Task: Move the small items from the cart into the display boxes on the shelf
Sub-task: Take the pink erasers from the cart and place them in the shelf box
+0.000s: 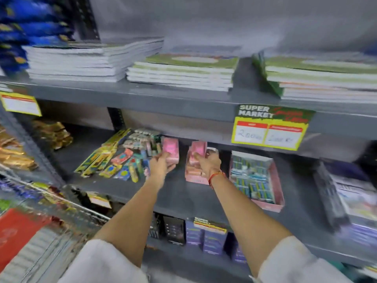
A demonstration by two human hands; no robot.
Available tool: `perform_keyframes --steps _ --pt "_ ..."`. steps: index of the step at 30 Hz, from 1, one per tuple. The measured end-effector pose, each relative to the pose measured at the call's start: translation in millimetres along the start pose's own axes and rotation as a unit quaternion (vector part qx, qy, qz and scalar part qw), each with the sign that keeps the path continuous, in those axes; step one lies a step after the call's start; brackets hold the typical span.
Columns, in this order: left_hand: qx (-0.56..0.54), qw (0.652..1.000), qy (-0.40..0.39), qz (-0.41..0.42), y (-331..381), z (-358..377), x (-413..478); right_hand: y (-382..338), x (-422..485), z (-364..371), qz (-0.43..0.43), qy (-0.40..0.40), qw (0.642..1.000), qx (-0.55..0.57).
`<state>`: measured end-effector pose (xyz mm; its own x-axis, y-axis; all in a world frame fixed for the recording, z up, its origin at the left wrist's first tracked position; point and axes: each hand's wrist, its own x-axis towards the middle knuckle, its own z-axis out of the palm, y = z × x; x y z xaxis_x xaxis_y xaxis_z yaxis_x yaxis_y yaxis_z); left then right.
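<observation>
Both my arms reach onto the middle grey shelf (183, 197). My left hand (161, 163) grips a small pink box (171, 149), held upright above the shelf. My right hand (208, 162) grips another small pink box (199, 149) over a pink display box (193, 176) that stands on the shelf. To the right stands a second pink display box (278, 193) filled with several small blue-green packets. A wire cart (67, 203) with mixed goods is at the lower left. The picture is blurred.
Colourful small packets (122, 158) lie spread left of my left hand. Stacks of notebooks (181, 72) fill the upper shelf. A yellow price tag (269, 129) hangs from that shelf's edge. Dark and purple boxes (195, 235) sit on the lower shelf. Books (353, 197) lie at right.
</observation>
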<state>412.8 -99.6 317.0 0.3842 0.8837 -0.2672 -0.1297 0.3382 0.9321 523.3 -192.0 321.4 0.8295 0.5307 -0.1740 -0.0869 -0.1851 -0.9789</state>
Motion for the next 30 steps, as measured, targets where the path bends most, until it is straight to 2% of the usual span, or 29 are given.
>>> perform_keyframes --steps 4,7,10,13,15,18,20,25,30 --pt "0.049 0.997 -0.057 -0.022 -26.3 33.9 8.4 8.3 8.6 -27.2 0.0 0.036 0.997 -0.071" --pt "0.112 0.99 -0.084 -0.033 -47.0 42.9 16.0 15.7 11.2 -29.2 -0.008 0.011 0.989 -0.149" --pt "0.22 0.971 -0.091 0.02 -55.1 42.5 22.1 24.0 17.7 -25.6 -0.036 0.015 0.969 -0.243" --pt "0.372 0.908 -0.119 0.148 -55.2 36.4 27.5 26.6 19.2 -25.3 -0.073 0.025 0.941 -0.331" --pt "0.428 0.872 -0.158 0.176 -54.1 31.2 25.2 31.1 20.1 -26.6 -0.111 0.036 0.906 -0.407" --pt "0.504 0.824 -0.141 0.217 -58.3 26.8 33.5 40.9 22.8 -24.4 -0.163 0.042 0.862 -0.478" --pt "0.53 0.802 -0.128 0.245 -58.1 27.9 38.2 44.1 26.1 -20.4 -0.174 0.043 0.85 -0.496" --pt "0.53 0.806 -0.12 0.235 -55.1 35.2 44.5 47.3 31.5 -16.9 -0.184 0.063 0.847 -0.494" --pt "0.489 0.832 -0.147 0.217 -58.1 23.1 39.6 51.3 21.0 -19.9 -0.219 0.082 0.852 -0.468"
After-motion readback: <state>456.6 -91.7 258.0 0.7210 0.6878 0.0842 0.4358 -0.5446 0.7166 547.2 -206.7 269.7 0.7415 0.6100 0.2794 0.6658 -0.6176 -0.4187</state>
